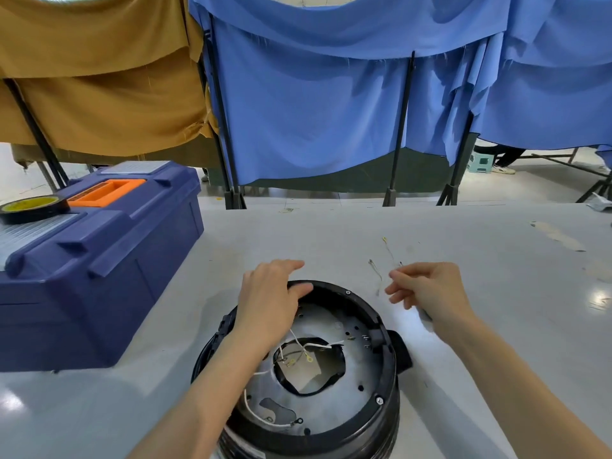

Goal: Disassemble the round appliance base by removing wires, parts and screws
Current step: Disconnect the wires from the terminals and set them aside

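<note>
The round appliance base (385,389) lies upside down near the table's front edge, a black rim around a grey metal plate. White wires (303,347) with ring terminals cross its central opening, and another white wire (261,415) loops near the front. Screws (379,400) sit in the rim. My left hand (268,303) rests flat on the far left rim, fingers laid over its edge. My right hand (427,289) hovers to the right of the base with relaxed, spread fingers. Its fingertips are beside two thin loose wires (377,276) lying on the table.
A dark blue toolbox (109,260) with an orange handle stands on the left, with a roll of black tape (31,208) on its lid. Blue and tan cloths (314,104) hang on stands beyond the grey table (496,260).
</note>
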